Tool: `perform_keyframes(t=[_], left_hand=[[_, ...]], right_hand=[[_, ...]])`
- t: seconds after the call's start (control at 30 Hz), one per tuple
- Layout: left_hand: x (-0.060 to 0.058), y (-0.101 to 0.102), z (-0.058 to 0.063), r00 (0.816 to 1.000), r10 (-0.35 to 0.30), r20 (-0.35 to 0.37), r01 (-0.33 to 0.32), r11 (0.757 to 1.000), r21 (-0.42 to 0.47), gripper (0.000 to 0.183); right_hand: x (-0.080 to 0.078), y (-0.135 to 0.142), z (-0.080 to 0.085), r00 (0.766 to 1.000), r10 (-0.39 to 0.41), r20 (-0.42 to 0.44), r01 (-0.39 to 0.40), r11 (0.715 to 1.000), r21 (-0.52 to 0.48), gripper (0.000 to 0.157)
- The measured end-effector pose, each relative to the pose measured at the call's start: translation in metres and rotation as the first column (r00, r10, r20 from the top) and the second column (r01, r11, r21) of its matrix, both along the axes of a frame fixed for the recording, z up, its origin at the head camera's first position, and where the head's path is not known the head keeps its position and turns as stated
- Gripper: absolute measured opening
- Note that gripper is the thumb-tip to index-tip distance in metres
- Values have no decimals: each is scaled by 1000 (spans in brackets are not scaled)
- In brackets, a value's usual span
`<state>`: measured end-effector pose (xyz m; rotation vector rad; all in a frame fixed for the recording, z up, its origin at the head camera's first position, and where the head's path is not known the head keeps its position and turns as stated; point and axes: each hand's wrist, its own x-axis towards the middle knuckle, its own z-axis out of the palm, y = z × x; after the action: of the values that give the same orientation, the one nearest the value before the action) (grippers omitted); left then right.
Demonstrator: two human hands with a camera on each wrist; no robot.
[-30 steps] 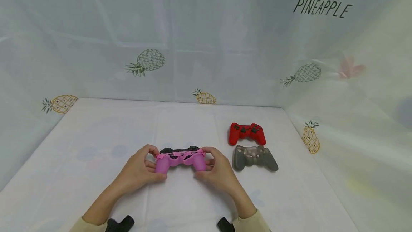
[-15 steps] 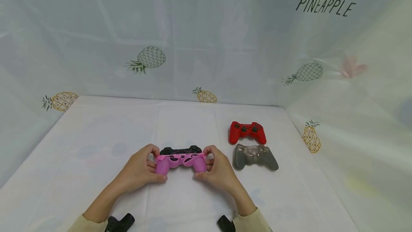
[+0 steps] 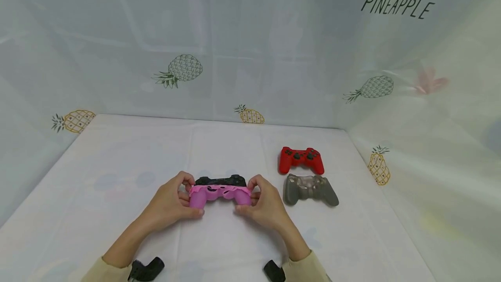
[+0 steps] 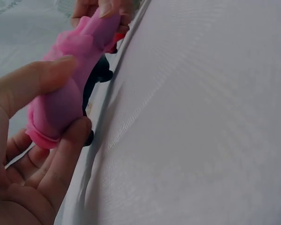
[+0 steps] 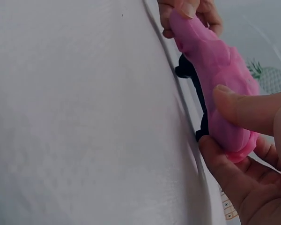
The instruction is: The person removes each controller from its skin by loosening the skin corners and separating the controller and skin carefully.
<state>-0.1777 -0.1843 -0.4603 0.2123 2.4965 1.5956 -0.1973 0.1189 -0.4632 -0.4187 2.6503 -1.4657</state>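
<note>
In the head view, a black game controller (image 3: 221, 181) shows its upper part above a soft pink controller cover (image 3: 221, 192). The cover wraps its lower side and grips. My left hand (image 3: 167, 201) pinches the left end between thumb and fingers; my right hand (image 3: 267, 203) does the same at the right end. Seen from the left wrist, the thumb presses the pink grip (image 4: 61, 105) and black parts (image 4: 102, 70) stick out on the far side. The right wrist view shows the cover (image 5: 215, 61) rumpled, with the fingers under its near end.
To the right lies a red game controller (image 3: 300, 161) with dark buttons. Just in front of it is a dark grey controller-shaped piece (image 3: 310, 190), perhaps a cover. A white cloth (image 3: 129, 164) spreads over the table; a pineapple-print curtain (image 3: 270, 47) hangs behind.
More of the black controller now shows above the pink cover, whose upper edge sits lower on it. Both hands keep their hold in nearly the same place. The head view has tipped slightly down.
</note>
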Motion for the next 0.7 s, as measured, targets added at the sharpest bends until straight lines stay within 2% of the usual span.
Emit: perform_keyframes(t=[0.2,0.43,0.7], left_hand=[[1,-2,-1,1000,2,26,-3,1000,16,71],[0,-3,-1,999,29,-20,-29,999,-42,66],[-2,-2,0,998,25,-53,-28,998,-59,65]], right_hand=[[0,0,4,1000,10,15,-10,1000,-16,59],[1,-2,2,1000,-8,2,9,1000,-8,56],[3,-4,2,998,-63,4,62,998,13,53]])
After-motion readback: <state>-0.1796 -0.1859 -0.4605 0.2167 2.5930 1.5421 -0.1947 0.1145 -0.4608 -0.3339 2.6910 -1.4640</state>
